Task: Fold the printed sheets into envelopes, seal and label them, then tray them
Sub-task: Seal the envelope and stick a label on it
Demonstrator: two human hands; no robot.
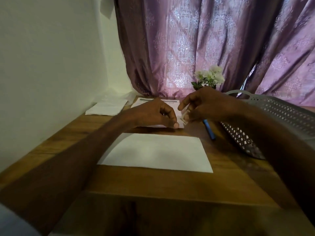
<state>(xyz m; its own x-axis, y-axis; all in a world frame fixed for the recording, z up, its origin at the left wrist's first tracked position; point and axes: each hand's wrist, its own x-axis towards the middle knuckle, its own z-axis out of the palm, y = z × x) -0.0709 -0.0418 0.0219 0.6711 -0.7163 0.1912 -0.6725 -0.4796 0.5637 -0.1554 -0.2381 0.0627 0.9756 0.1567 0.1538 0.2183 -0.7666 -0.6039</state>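
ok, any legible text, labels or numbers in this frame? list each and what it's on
None legible.
Printed sheet behind the hands: a green header band and dark print, too blurred to read.
White envelope nearest the camera: blank side up.
Blue pen, grey tray, folded white papers: no markings visible.

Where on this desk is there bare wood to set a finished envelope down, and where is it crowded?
Bare wood lies along the near edge of the desk, below the blank white sheet, and left of it toward the wall. The far middle is crowded: left hand and right hand work over the printed sheets, with the blue pen and grey tray to the right.
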